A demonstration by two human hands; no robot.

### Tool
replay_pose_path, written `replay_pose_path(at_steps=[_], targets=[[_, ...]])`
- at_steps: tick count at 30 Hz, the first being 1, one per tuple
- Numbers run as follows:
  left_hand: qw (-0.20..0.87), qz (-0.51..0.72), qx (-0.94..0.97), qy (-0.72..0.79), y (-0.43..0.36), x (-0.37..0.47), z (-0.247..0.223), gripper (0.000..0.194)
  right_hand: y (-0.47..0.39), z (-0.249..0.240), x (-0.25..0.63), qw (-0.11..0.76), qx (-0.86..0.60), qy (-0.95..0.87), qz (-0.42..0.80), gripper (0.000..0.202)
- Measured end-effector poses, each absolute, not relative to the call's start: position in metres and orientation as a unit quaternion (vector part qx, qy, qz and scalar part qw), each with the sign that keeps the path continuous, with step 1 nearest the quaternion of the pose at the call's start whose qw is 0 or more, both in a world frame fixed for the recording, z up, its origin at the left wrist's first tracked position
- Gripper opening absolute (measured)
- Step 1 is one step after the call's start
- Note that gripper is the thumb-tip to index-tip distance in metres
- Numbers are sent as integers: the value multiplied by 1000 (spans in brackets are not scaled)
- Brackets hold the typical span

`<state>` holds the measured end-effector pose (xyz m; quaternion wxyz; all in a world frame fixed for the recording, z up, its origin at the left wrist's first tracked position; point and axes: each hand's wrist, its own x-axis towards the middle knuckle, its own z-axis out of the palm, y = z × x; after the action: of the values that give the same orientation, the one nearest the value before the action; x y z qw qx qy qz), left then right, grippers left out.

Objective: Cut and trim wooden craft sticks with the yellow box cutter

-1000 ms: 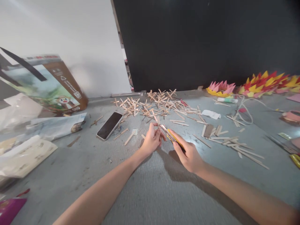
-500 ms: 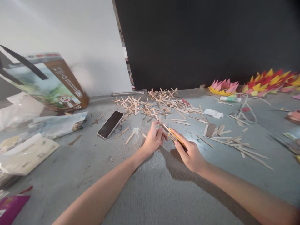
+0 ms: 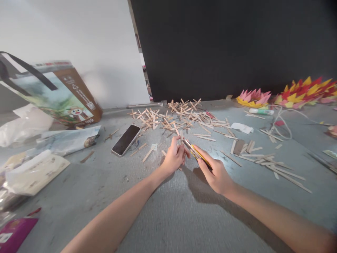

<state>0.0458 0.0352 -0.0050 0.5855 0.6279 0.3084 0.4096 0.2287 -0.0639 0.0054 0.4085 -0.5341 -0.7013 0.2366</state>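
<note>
Stick (image 3: 180,135) in left hand (image 3: 174,157); yellow cutter (image 3: 199,157) in right hand (image 3: 216,173)

A phone (image 3: 126,140) is seen left of the middle of the frame, laid flat with its dark screen up on the grey floor (image 3: 168,218). Behind it, in the upper middle, a heap of crossed sticks (image 3: 173,117) is spread. Loose flat sticks (image 3: 265,162) are scattered at the right. A tilted printed box (image 3: 56,95) is placed at the upper left, with plastic bags (image 3: 34,165) below it. A purple packet (image 3: 13,233) is found in the lower left corner. Paper flowers (image 3: 289,95), pink, red and yellow, are lined up at the upper right against the black wall (image 3: 237,45). Near them a glue tube (image 3: 260,111) and a white cable (image 3: 283,123) are laid.
</note>
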Motion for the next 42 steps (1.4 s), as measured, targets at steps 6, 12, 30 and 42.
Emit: replay_pose_path(at_steps=[6,12,30,42], targets=[[586,408,626,312,35,45,-4,42,-63,5,229,417,-525,-702,239,54],[585,411,627,310,34,46,-5,42,-64,5,229,415,-527,-703,237,55],[406,358,755,370,31,43,-6,34,-70,16,223,387,-561,-689,247,58],[540,431,646,325,33,49,-7,26,-67,6,222,405,-526,-666,339,66]])
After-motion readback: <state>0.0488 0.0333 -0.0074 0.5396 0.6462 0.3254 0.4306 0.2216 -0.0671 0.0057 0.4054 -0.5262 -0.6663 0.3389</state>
